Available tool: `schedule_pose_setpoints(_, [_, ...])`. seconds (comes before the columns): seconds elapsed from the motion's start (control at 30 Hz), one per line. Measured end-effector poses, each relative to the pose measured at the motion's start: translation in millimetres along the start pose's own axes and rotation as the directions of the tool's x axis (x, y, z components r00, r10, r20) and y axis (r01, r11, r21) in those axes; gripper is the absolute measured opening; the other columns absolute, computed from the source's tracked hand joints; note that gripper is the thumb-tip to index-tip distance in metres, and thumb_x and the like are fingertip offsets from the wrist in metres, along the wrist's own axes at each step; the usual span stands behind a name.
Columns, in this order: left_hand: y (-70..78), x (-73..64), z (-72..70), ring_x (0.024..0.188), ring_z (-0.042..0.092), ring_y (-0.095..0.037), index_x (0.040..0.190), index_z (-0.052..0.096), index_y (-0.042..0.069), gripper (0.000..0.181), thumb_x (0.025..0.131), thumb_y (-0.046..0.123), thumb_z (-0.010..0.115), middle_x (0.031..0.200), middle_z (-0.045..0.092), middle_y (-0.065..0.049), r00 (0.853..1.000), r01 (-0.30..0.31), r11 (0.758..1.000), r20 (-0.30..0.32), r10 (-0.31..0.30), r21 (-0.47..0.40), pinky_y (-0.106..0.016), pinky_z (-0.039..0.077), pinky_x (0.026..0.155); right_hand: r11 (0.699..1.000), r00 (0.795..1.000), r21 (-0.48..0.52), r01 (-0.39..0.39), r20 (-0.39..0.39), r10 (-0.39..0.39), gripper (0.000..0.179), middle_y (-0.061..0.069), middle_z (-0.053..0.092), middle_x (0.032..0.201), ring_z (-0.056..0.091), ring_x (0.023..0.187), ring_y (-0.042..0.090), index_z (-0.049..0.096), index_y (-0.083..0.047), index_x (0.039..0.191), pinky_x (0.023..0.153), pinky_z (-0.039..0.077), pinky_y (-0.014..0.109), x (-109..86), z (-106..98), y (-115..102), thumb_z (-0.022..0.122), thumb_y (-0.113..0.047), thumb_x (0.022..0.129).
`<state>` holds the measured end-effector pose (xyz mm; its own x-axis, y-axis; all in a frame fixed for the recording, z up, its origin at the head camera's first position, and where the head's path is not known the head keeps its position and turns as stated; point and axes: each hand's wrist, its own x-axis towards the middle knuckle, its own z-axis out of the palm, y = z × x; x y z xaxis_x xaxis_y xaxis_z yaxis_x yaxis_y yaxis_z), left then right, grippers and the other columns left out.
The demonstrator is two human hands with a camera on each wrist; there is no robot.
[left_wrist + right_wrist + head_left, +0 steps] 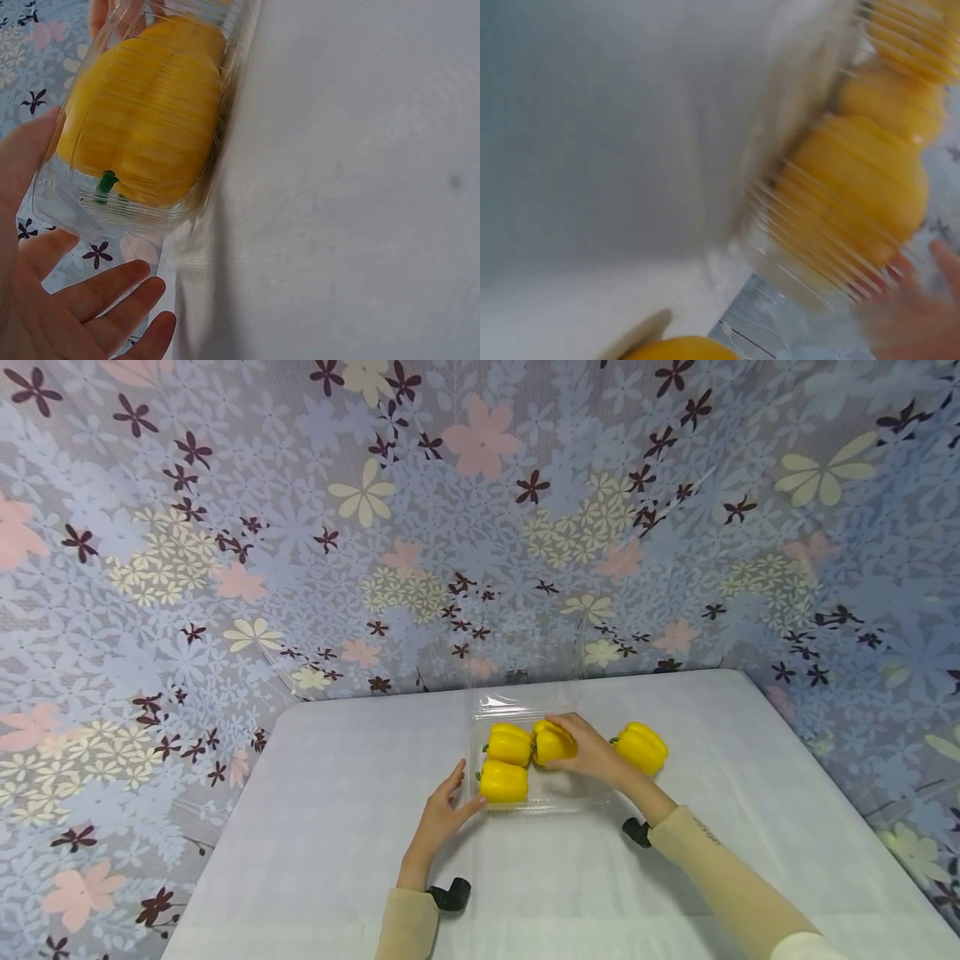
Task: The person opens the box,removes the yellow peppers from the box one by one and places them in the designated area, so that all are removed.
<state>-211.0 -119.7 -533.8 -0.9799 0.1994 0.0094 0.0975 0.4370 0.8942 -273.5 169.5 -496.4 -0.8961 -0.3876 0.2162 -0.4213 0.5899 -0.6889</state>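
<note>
The beige-sleeved left forearm [409,920] is pointing forward, and the bare left grip [441,818] is holding thumb and fingers apart. The beige-sleeved right arm [727,883] is slanting forward and leftward, and the bare right grip [588,750] is curving its fingers opposite the thumb.

Head view faces down; wrist views close — sharing peppers [503,782].

Four peppers [509,744] — one container [551,805]

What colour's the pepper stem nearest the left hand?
The stem is green, clearest in the left wrist view.
</note>
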Motion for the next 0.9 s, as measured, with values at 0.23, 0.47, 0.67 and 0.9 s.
schedule_pose_setpoints(0.23, [-0.7, -0.2, 0.0, 0.135, 0.041, -0.038, 0.150, 0.030, 0.013, 0.077, 0.086, 0.034, 0.069, 0.152, 0.036, -0.017, 1.000, 0.000, 1.000, -0.005, 0.000, -0.002, -0.054, 0.037, 0.110, 0.999, 1.000, -0.042, 0.010, 0.006, -0.010, 0.075, 0.019, 0.047, 0.134, 0.044, 0.126, 0.038, 0.044, -0.003, 0.138, 0.109, 0.036, 0.058, 4.3, 7, 7, 0.080, -0.018, 0.075])
schedule_pose_setpoints(0.47, [-1.7, 0.4, -0.1, 0.135, 0.041, -0.038, 0.150, 0.030, 0.011, 0.077, 0.087, 0.033, 0.069, 0.152, 0.035, -0.018, 1.000, -0.009, 1.000, -0.003, 0.009, -0.001, -0.055, 0.037, 0.110, 0.996, 1.000, -0.089, -0.003, 0.012, 0.004, 0.074, 0.020, 0.046, 0.134, 0.045, 0.124, 0.038, 0.044, -0.003, 0.138, 0.108, 0.038, 0.058, 7.5, 10, 11, 0.080, -0.015, 0.075])
schedule_pose_setpoints(0.67, [-0.2, 0.2, 0.3, 0.135, 0.041, -0.038, 0.150, 0.030, 0.012, 0.078, 0.086, 0.033, 0.069, 0.152, 0.036, -0.018, 1.000, -0.011, 1.000, -0.004, 0.011, -0.001, -0.055, 0.037, 0.110, 0.990, 1.000, -0.141, -0.014, -0.009, 0.012, 0.077, 0.020, 0.047, 0.129, 0.048, 0.119, 0.038, 0.045, -0.002, 0.137, 0.103, 0.042, 0.057, 8.9, 12, 14, 0.083, -0.018, 0.072])
schedule_pose_setpoints(0.9, [0.4, 0.1, 1.0, 0.135, 0.040, -0.037, 0.150, 0.030, 0.012, 0.078, 0.086, 0.032, 0.069, 0.151, 0.037, -0.019, 1.000, -0.010, 1.000, -0.003, 0.010, 0.000, -0.054, 0.037, 0.110, 0.986, 1.000, -0.164, -0.016, 0.007, 0.017, 0.081, 0.021, 0.047, 0.127, 0.051, 0.117, 0.038, 0.045, -0.002, 0.137, 0.103, 0.043, 0.056, 7.8, 11, 12, 0.084, -0.019, 0.069])
